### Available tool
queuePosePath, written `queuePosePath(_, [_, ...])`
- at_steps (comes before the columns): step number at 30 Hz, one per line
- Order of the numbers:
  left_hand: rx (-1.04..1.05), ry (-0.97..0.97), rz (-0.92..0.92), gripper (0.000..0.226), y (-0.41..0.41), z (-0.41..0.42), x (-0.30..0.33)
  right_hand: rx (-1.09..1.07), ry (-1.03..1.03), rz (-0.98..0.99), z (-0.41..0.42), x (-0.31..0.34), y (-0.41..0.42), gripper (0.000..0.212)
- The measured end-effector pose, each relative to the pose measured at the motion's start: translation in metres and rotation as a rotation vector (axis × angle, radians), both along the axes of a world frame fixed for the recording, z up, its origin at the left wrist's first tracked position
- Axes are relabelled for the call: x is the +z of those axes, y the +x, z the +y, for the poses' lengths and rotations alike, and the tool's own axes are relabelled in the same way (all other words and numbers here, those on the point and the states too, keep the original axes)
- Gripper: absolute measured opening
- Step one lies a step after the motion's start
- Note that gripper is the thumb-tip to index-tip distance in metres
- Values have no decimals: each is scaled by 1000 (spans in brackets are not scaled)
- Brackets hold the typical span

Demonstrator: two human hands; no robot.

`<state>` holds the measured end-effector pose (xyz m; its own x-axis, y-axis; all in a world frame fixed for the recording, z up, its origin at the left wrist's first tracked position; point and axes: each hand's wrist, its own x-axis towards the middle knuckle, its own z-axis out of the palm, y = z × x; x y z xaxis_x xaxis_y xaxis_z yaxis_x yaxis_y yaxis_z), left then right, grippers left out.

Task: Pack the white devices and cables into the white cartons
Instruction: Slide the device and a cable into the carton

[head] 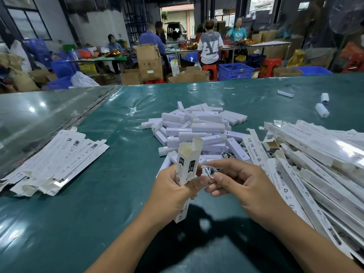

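Observation:
My left hand (173, 189) grips a long white carton (187, 162) upright, its top flap open and its lower end sticking out below the palm. My right hand (238, 184) pinches a small coiled white cable (208, 171) right beside the carton. A heap of white stick-shaped devices (197, 129) lies on the green table just beyond both hands.
Flat folded cartons (55, 162) lie in a stack at the left. A larger pile of cartons (319, 166) fills the right side. A few loose devices (322, 110) sit at the far right. The green table (98, 213) runs to a far edge, with people and boxes behind.

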<state>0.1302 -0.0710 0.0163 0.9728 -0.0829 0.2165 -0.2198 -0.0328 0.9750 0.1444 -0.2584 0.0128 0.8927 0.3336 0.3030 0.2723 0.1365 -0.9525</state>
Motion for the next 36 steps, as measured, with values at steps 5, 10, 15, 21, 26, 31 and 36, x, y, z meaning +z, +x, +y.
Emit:
queuePosePath(5, [-45, -18, -18, 23, 0, 1, 3, -209, -229, -262, 4, -5, -3, 38])
queuePosePath(10, [-23, -87, -1, 24, 3, 3, -1, -257, -489, -576, 2, 3, -8, 46])
queuePosePath(15, [-58, -88, 18, 14, 4, 2, -2, -389, -642, -862, 8, -1, -5, 41])
queuePosePath(21, [-77, -167, -5, 17, 5, 1, -4, -510, -641, -995, 20, -7, -4, 35])
queuePosePath(26, [-72, -193, -6, 19, 3, -4, -6, -455, -645, -1031, 11, -5, 0, 31])
queuePosePath(31, [-7, -36, -54, 26, -1, -9, -10, -483, -254, -540, -13, 17, -2, 18])
queuePosePath(36, [-10, 127, -127, 20, -1, -11, -15, -404, -101, -515, -23, 54, -22, 19])
